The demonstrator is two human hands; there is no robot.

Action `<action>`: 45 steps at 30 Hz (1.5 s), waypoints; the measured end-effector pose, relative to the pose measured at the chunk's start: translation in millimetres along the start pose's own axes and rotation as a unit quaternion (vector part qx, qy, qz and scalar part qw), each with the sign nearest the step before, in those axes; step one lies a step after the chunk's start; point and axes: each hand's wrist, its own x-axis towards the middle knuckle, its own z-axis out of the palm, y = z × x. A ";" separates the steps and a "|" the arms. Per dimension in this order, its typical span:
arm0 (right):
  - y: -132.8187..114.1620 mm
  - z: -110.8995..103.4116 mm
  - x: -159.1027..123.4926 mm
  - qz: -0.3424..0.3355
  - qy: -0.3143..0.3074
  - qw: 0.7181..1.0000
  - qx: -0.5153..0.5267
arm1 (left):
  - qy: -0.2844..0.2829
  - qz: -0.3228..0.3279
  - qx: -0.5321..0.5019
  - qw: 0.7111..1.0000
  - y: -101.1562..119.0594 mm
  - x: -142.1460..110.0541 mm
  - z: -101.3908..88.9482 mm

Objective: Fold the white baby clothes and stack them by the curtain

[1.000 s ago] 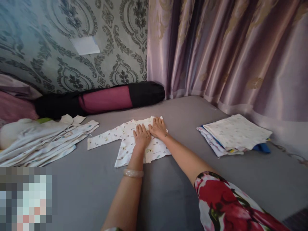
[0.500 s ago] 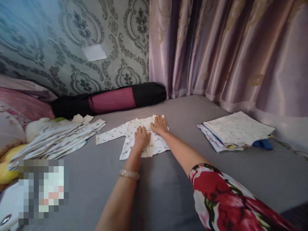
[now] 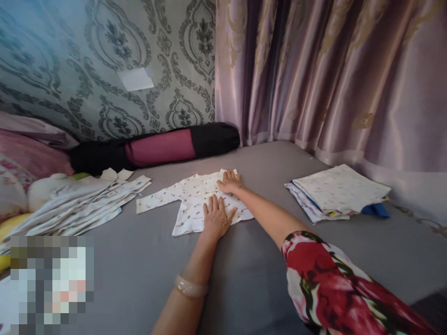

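Observation:
A small white baby shirt (image 3: 191, 204) with a scattered print lies spread on the grey bed sheet (image 3: 139, 270), its left-hand sleeve stretched out to the side. My left hand (image 3: 215, 217) rests flat on the shirt's lower front, fingers spread, a pale bangle (image 3: 190, 286) on that forearm. Higher up, near the shirt's upper right part, my right hand (image 3: 229, 182) presses flat with its fingers extended. The sleeve on the right-hand side is not seen spread out; my right hand and forearm cover part of that side.
To the right lies a stack of folded clothes (image 3: 342, 190). Several loose baby clothes (image 3: 80, 207) lie at the left beside a white plush toy (image 3: 47, 191). Along the wall stretches a black and maroon long bag (image 3: 160, 148); a purple curtain (image 3: 314, 70) hangs behind. A blurred patch covers the lower left.
My left hand has slid down the shirt toward its hem, and its fingers have spread. My right hand stays near the shirt's top right. The view has shifted slightly.

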 end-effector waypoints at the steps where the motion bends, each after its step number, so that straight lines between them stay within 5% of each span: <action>1: 1.2 -7.1 3.8 -0.007 -0.013 1.000 -0.005 | 0.003 0.002 0.003 1.000 -0.1 -0.5 -0.2; 7: 13.1 -40.4 37.3 -0.034 0.013 0.999 0.004 | 0.023 0.000 0.001 1.000 -0.9 0.7 -7.9; 12: 16.0 -31.6 59.0 -0.045 0.000 0.999 -0.003 | 0.053 0.041 -0.026 0.997 2.7 6.7 -9.8; 19: 14.3 -21.2 72.5 -0.046 -0.003 0.999 -0.001 | 0.020 0.083 -0.043 0.995 6.1 7.8 0.6; 30: 9.3 -1.7 51.1 -0.067 0.118 0.991 -0.001 | -0.001 0.083 -0.038 0.996 6.2 7.6 0.1; 35: 8.8 -5.0 47.1 -0.058 0.116 0.992 -0.002 | -0.015 0.083 -0.058 0.995 4.3 9.9 -6.1; 45: -11.2 12.9 0.3 -0.045 0.121 0.992 0.013 | 0.077 -0.031 -0.038 0.996 -6.9 19.0 -10.2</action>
